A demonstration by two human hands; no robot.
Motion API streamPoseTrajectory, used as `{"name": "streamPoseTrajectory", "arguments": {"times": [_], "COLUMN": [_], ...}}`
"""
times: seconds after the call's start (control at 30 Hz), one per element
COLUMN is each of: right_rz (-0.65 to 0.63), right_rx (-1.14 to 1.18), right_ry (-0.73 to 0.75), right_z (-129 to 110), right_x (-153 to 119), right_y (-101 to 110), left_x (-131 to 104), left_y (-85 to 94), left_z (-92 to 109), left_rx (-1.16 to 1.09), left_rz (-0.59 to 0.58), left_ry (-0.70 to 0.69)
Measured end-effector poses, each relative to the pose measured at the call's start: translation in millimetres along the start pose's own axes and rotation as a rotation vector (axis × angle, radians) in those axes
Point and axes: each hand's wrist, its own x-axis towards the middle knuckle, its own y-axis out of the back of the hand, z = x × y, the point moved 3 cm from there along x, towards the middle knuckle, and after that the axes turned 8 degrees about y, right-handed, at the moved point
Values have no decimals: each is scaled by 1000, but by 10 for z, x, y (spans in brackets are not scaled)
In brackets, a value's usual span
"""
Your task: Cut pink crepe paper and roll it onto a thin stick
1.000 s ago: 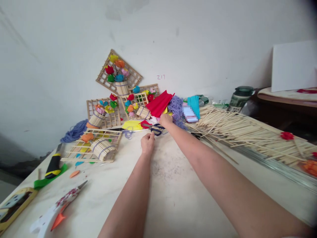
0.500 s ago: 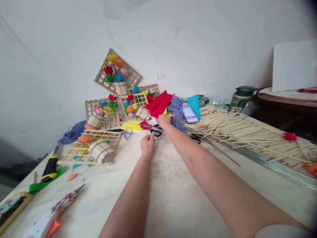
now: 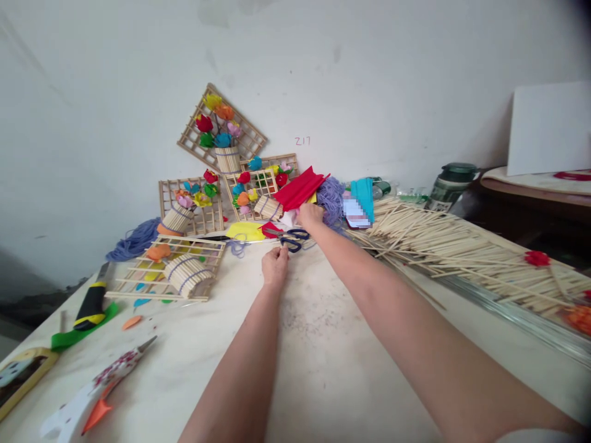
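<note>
My left hand rests on the table with thumb and fingers pinched together; what is between them, if anything, is too small to make out. Just beyond its fingertips lie scissors with dark blue handles. My right hand reaches farther back, its fingers curled at a heap of coloured paper and partly hidden. Above that hand is folded red crepe paper, and pale pink paper lies beside it. Purple yarn sits right behind the hand. A yellow paper piece lies left of the scissors.
Stick lattices with colourful paper flowers stand against the wall. A stick basket on a lattice lies at left, near a utility knife and a glue gun. Many wooden sticks and a dark green-lidded bottle are at right.
My right hand has shifted slightly back from the scissors, whose handles now show more fully. My left hand stays in nearly the same place, still pinched. The view has tilted a little.
</note>
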Motion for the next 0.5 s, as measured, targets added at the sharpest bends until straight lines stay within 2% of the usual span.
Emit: {"name": "streamPoseTrajectory", "arguments": {"times": [0.27, 0.5], "right_rz": [181, 221], "right_rx": [321, 614], "right_ry": [-311, -378], "right_z": [195, 223], "right_x": [5, -17], "right_y": [150, 114], "left_x": [1, 7], "left_y": [-5, -10], "left_z": [-6, -22], "left_rx": [-11, -14], "left_rz": [-4, -11], "left_ry": [13, 12]}}
